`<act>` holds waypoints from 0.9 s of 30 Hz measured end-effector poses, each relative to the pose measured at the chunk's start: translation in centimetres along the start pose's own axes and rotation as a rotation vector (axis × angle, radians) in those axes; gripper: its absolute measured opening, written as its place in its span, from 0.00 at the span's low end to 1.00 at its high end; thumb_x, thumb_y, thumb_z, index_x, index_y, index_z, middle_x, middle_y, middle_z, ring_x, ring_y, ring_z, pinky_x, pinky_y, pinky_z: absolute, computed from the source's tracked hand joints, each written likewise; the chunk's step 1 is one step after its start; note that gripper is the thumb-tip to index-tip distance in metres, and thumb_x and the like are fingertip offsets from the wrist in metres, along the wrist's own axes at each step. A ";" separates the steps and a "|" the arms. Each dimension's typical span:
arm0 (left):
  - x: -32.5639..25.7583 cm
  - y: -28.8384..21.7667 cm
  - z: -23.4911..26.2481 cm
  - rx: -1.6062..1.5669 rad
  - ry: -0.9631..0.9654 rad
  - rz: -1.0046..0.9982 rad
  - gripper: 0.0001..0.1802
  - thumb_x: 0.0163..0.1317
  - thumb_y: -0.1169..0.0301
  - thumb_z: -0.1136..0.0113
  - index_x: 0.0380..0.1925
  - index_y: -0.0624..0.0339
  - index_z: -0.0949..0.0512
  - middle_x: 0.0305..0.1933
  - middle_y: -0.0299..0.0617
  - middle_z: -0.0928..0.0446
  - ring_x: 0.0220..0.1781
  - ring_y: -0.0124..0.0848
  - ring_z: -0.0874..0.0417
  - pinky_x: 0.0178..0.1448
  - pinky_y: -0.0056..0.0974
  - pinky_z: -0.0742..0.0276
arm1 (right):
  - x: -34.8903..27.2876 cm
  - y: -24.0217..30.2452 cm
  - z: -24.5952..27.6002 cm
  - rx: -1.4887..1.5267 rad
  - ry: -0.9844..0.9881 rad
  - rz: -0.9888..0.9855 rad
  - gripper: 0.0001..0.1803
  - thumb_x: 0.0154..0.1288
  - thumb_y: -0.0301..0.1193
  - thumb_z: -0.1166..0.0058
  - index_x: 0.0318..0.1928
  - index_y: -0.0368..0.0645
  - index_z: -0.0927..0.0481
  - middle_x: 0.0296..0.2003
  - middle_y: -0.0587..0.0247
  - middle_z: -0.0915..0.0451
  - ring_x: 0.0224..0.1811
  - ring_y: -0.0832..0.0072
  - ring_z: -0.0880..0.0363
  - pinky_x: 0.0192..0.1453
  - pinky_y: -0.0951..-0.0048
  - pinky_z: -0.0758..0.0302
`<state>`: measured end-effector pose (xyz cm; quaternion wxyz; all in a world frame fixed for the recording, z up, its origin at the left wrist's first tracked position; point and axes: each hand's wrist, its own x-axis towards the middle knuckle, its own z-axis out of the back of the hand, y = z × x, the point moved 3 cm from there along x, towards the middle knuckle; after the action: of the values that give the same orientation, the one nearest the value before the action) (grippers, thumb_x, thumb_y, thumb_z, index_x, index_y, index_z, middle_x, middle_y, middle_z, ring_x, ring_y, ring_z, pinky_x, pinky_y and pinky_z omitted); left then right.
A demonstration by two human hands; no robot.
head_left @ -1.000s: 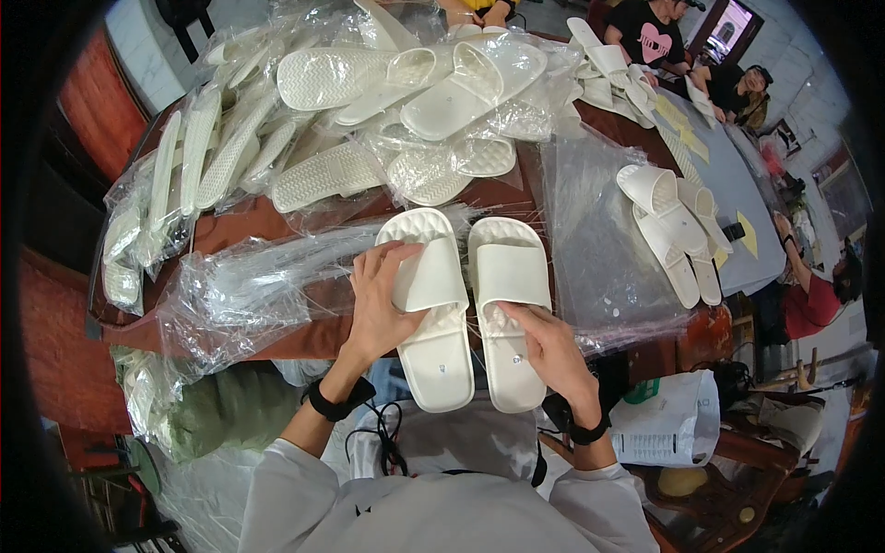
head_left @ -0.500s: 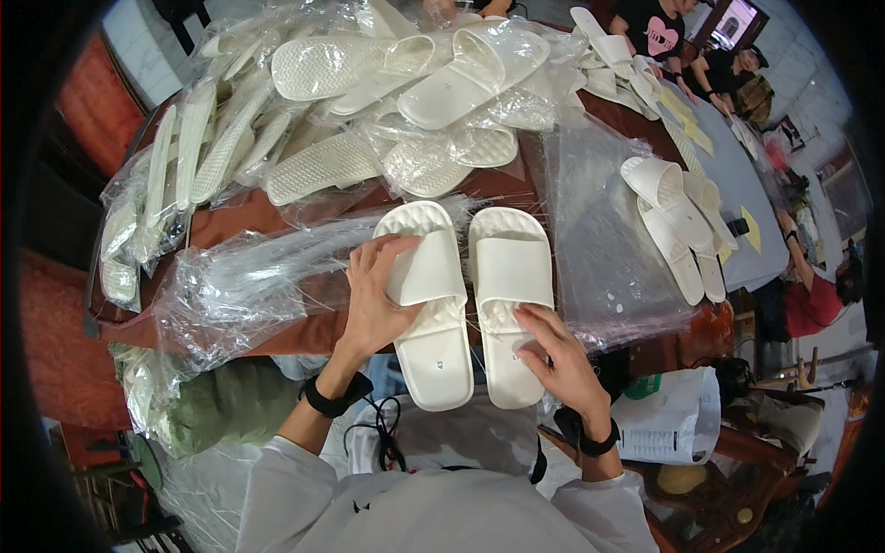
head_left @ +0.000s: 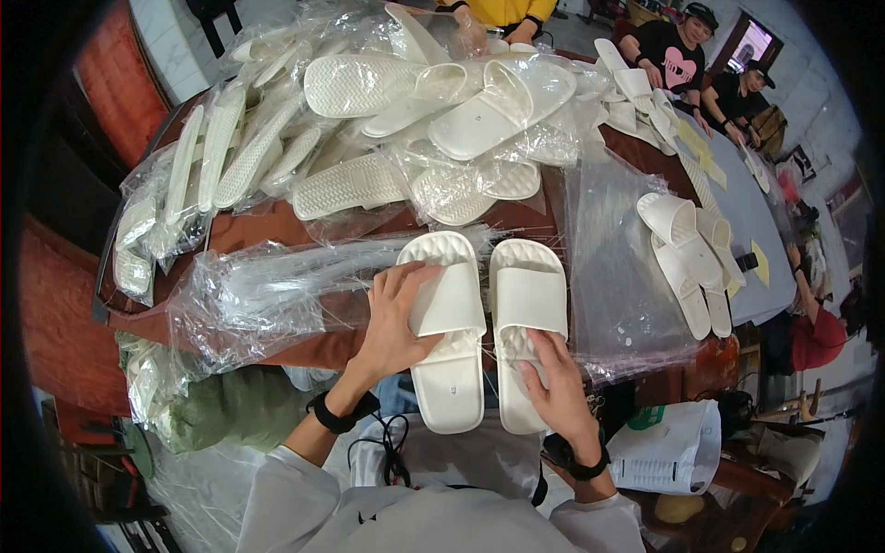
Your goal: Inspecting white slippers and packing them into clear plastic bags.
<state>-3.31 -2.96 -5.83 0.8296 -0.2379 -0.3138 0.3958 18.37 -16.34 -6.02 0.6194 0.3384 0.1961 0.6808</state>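
Two white slide slippers lie side by side in front of me at the table's near edge, toes pointing away, heels reaching out over the edge. My left hand [head_left: 392, 323] is wrapped over the left slipper [head_left: 452, 396], fingers on its strap and thumb at the strap's rear edge. At the right slipper [head_left: 530, 304], my right hand [head_left: 556, 380] grips the inner side, fingertips just behind the strap and thumb over the footbed. A narrow gap runs between the two slippers. Neither slipper is in a bag.
Bagged white slippers [head_left: 359, 180] are heaped across the far side. Clear plastic bags lie in a bundle [head_left: 267, 290] at left and a flat stack [head_left: 613, 276] at right. Loose slippers [head_left: 682, 249] sit beyond that stack. Several people, including one in yellow [head_left: 507, 11], work around the table.
The view has shifted, so the table and slippers appear lower and slightly to the right. My right fingers reach a little farther under the strap opening. Both slippers keep their places on the table.
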 end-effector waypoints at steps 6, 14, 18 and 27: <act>-0.5 -0.3 0.3 -0.019 0.015 0.001 0.45 0.39 0.70 0.28 0.63 0.55 0.34 0.64 0.52 0.36 0.65 0.54 0.38 0.69 0.54 0.43 | 2.5 1.8 -2.4 -0.041 -0.041 -0.014 0.26 0.65 0.31 0.42 0.59 0.31 0.31 0.53 0.38 0.27 0.53 0.41 0.28 0.56 0.53 0.29; -0.1 0.0 2.6 -0.181 0.165 -0.052 0.43 0.46 0.63 0.29 0.64 0.55 0.36 0.64 0.51 0.36 0.65 0.52 0.37 0.69 0.52 0.43 | 3.2 0.3 -5.0 -0.155 -0.050 -0.079 0.24 0.65 0.34 0.41 0.54 0.28 0.28 0.49 0.38 0.26 0.53 0.42 0.30 0.59 0.49 0.35; 1.5 1.2 3.4 -0.320 0.187 0.003 0.34 0.53 0.69 0.35 0.61 0.62 0.33 0.57 0.52 0.31 0.58 0.47 0.29 0.63 0.45 0.36 | 3.2 0.5 -5.5 -0.218 -0.222 0.069 0.21 0.65 0.34 0.41 0.49 0.28 0.26 0.46 0.39 0.25 0.50 0.43 0.30 0.56 0.48 0.34; 7.0 3.3 0.8 -0.099 0.249 -0.170 0.10 0.58 0.76 0.40 0.40 0.60 0.18 0.36 0.46 0.20 0.35 0.42 0.18 0.41 0.41 0.24 | 3.2 0.6 -5.6 -0.226 -0.237 0.063 0.17 0.64 0.33 0.41 0.43 0.29 0.23 0.42 0.41 0.25 0.46 0.43 0.28 0.52 0.49 0.32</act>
<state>-2.11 4.66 -5.08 0.8799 -0.2983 -0.2465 0.2758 14.04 -12.50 -8.83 0.6506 0.3505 0.0334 0.6729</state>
